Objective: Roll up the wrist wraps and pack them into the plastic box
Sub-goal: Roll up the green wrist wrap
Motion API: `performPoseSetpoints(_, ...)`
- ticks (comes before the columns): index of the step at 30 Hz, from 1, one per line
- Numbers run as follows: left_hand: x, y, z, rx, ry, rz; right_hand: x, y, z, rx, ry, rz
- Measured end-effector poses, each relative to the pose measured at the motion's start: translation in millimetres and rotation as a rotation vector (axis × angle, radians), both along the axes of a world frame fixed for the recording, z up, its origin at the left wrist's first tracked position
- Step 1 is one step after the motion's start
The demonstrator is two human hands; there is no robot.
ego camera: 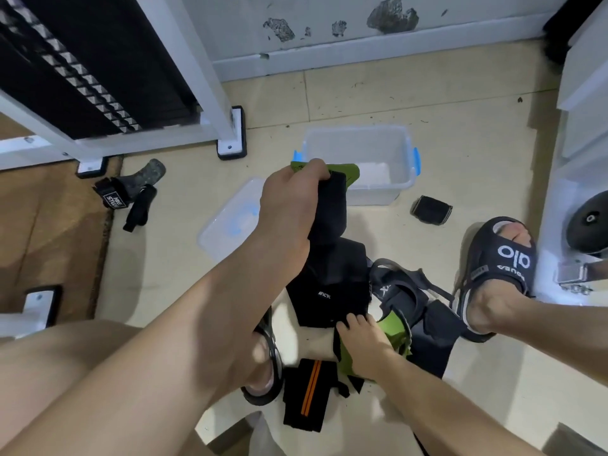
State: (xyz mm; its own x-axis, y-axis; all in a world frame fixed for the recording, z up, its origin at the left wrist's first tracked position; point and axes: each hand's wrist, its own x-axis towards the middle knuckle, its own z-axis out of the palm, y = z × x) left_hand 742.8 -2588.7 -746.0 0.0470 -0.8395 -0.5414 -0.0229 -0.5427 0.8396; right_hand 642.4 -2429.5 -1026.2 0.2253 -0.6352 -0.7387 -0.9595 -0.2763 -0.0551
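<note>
On the far left, a pair of dark lifting straps (131, 192) is lying loose on the floor beside the white frame of a weight machine (210, 103). To the right of them, the clear box lid (230, 222) with blue marks is resting flat on the tiles, partly hidden by the person's forearm. The left hand (289, 205) is reaching out over the middle of the scene, its fingers clenching the top end of a black and green wrist wrap (332, 222), which is hanging down as a long band toward the pile near the person. Just beyond that hand the plastic box (378, 189) is sitting open on the floor, its blue latches showing at both ends. Nearer, a black wrap with orange stripes (309, 399) is lying flat by the left sandal. The right hand (365, 343) is pressing down on the lower green end of the held wrap, fingers curling over the fabric. Right of the box, a rolled black wrap (431, 210) is sitting alone on the tiles, near the right sandal (500, 274).
</note>
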Motion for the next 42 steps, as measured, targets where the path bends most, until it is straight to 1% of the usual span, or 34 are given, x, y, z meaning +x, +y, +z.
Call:
performPoseSetpoints(2, 0.6, -0.3, 2.1, 0.001, -0.034, -0.016, -3.7, -1.2, 14.3, -0.019, -0.042, -0.007)
performPoseSetpoints(3, 1.0, 0.5, 2.8, 0.004, -0.049, -0.031, -6.5, -3.8, 24.2, 0.005, -0.071, -0.036)
performPoseSetpoints(8, 8.7, 10.5, 5.0, -0.042, -0.090, -0.134, -34.4, -41.2, 85.3, 0.318, -0.193, -0.397)
performPoseSetpoints(10, 12.2, 14.5, 8.0, -0.073, -0.083, -0.152, -46.3, -57.7, 121.4, 0.403, -0.224, -0.452)
performPoseSetpoints(12, 13.5, 17.7, 12.2, -0.158, -0.135, -0.221, -59.1, -69.6, 163.3, 0.448, -0.268, -0.491)
performPoseSetpoints(15, 9.9, 25.7, 20.8, -0.285, -0.242, -0.342, -82.7, -79.3, 230.4, 0.438, -0.335, -0.567)
performPoseSetpoints(17, 7.5, 31.3, 23.3, -0.368, -0.281, -0.402, -100.0, -82.2, 268.2, 0.409, -0.434, -0.661)
performPoseSetpoints(20, 2.2, 40.4, 24.4, -0.422, -0.355, -0.532, -117.7, -80.6, 303.0, 0.248, -0.528, -0.786)
performPoseSetpoints(22, -3.8, 45.8, 21.3, -0.463, -0.442, -0.613, -119.3, -75.8, 308.9, 0.110, -0.524, -0.822)
performPoseSetpoints(24, -9.8, 49.9, 16.0, -0.500, -0.519, -0.665, -114.8, -68.3, 305.4, 0.031, -0.557, -0.886)
performPoseSetpoints(25, -12.0, 51.7, 14.2, -0.507, -0.534, -0.684, -111.0, -63.1, 302.3, 0.022, -0.558, -0.875)
performPoseSetpoints(27, -14.7, 52.5, 8.6, -0.502, -0.557, -0.710, -102.7, -51.5, 294.2, 0.035, -0.508, -0.773)
performPoseSetpoints(28, -16.8, 52.4, 7.9, -0.504, -0.571, -0.731, -101.0, -46.8, 290.7, -0.014, -0.509, -0.782)
performPoseSetpoints(30, -20.2, 53.2, 6.5, -0.520, -0.602, -0.776, -98.7, -42.6, 288.0, -0.108, -0.573, -0.821)
performPoseSetpoints(31, -20.8, 55.2, 4.3, -0.525, -0.616, -0.789, -95.6, -42.6, 288.7, -0.090, -0.587, -0.792)
performPoseSetpoints(32, -22.9, 57.2, 2.0, -0.523, -0.628, -0.816, -95.0, -41.1, 290.3, -0.076, -0.615, -0.808)
performPoseSetpoints(35, -27.2, 59.9, -8.9, -0.502, -0.685, -0.915, -99.8, -43.0, 296.7, -0.109, -0.789, -0.964)
performPoseSetpoints(37, -24.9, 63.2, -21.0, -0.478, -0.717, -0.975, -100.0, -40.7, 298.0, -0.043, -0.836, -0.969)
performPoseSetpoints(40, -20.2, 65.7, -38.1, -0.423, -0.762, -1.051, -99.9, -40.5, 299.7, -0.057, -0.886, -1.013)
performPoseSetpoints(42, -19.1, 62.1, -42.5, -0.400, -0.760, -1.042, -100.4, -43.4, 304.3, -0.054, -0.938, -1.010)
